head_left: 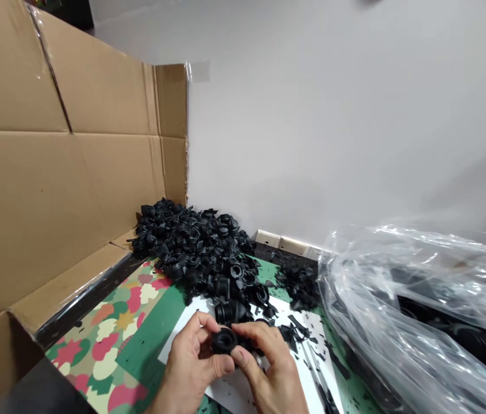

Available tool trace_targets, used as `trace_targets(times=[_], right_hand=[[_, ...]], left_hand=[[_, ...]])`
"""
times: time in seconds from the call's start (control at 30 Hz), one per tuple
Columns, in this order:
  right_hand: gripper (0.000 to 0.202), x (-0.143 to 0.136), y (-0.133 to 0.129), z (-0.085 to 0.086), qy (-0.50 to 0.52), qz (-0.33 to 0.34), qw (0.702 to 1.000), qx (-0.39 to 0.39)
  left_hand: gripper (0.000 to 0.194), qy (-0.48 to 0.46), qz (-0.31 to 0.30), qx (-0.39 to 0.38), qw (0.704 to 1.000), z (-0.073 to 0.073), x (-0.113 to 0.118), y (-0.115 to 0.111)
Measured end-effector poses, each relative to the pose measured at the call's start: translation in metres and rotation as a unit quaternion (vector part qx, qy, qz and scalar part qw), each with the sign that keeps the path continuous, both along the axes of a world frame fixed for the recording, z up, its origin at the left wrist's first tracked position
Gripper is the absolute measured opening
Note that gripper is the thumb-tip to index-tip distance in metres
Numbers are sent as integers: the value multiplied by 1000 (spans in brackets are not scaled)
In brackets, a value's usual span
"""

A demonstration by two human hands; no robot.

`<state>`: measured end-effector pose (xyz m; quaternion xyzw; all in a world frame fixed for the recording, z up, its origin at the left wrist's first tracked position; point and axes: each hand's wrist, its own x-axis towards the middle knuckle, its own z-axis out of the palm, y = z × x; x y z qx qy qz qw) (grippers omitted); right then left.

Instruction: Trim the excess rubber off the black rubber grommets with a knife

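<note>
My left hand point(193, 356) pinches a small round black rubber bellows part point(224, 341), with its open ring end turned up toward me. On the other side, the thumb and forefinger of my right hand point(271, 359) close on the same piece. Just beyond my fingertips lies another ribbed black bellows point(224, 312). Both hands are over a white sheet point(236, 391), which is strewn with black scraps. To the right of my right hand, a slim metal tool with dark handles point(323, 382) rests on the sheet; its exact kind is unclear.
A large heap of black rubber parts point(200, 247) reaches back to the wall. Black trimmings point(299, 282) are piled to its right. Cardboard point(109, 172) stands along the left. A clear plastic bag point(419, 322) with black parts inside bulges at the right. Patterned board point(114, 339) covers the left side.
</note>
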<state>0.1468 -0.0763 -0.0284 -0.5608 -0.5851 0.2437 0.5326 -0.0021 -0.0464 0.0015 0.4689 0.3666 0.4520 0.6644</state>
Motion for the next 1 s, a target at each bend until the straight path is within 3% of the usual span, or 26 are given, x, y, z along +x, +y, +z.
trace_targets(times=[0.1, 0.23, 0.33, 0.43, 0.57, 0.67, 0.83, 0.93, 1.0], right_hand=[[18, 2, 0, 0, -45, 3, 999, 18], [21, -3, -1, -7, -27, -38, 998, 49], [17, -5, -1, -13, -3, -18, 999, 45], [15, -11, -1, -15, 54, 4, 998, 33], [27, -26, -1, -12, 158, -80, 984, 23], [29, -29, 0, -8, 174, -112, 978, 11], [32, -17, -1, -2, 178, -110, 978, 25], [28, -20, -3, 4, 195, -108, 975, 18], [26, -24, -3, 6, 203, -111, 973, 20]], left_hand=[[32, 70, 28, 50, 996, 0, -1, -1], [13, 187, 48, 150, 970, 3, -3, -2], [9, 219, 34, 164, 961, 3, -3, 1], [10, 179, 32, 95, 979, 0, 0, 4], [30, 79, 45, 6, 996, -5, 10, 5], [36, 53, 13, -28, 998, -7, 15, 2], [24, 90, -49, 35, 994, 2, 13, -4], [27, 86, -64, 94, 990, 8, 9, -7], [30, 77, -76, 92, 990, 9, 6, -10]])
